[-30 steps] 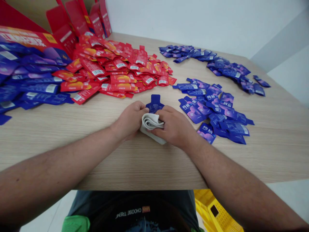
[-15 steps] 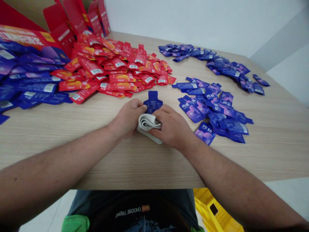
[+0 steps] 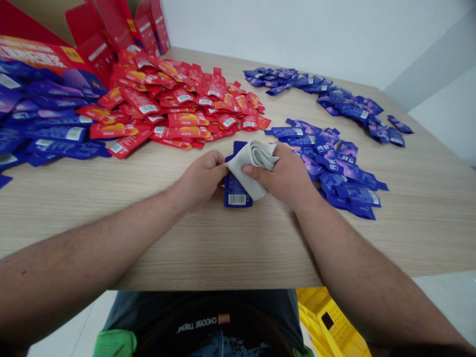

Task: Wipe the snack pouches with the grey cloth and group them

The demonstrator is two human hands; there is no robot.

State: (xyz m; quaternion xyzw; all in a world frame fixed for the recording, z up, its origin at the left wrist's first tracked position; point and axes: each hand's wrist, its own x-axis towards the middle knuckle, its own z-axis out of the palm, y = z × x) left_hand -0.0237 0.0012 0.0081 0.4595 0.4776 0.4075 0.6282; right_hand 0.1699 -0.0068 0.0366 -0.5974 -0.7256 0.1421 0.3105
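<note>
A blue pouch (image 3: pixel 235 192) lies flat on the wooden table (image 3: pixel 223 248) in front of me, barcode side up. My left hand (image 3: pixel 199 179) pinches its left edge with closed fingers. My right hand (image 3: pixel 286 173) is closed round a folded white cloth (image 3: pixel 250 161) and presses it on the upper part of the pouch, hiding most of it.
A pile of blue pouches (image 3: pixel 334 163) lies just right of my right hand, and another band of blue pouches (image 3: pixel 327 96) runs along the far right. Red pouches (image 3: pixel 178 104) spread at the far left, beside blue ones (image 3: pixel 40 129) and red cartons (image 3: pixel 111 29). A yellow crate (image 3: pixel 334 327) stands below the table edge.
My right hand has slid the cloth from the near end of the pouch up to its far end, uncovering the barcode. My left hand stayed on the pouch's left edge.
</note>
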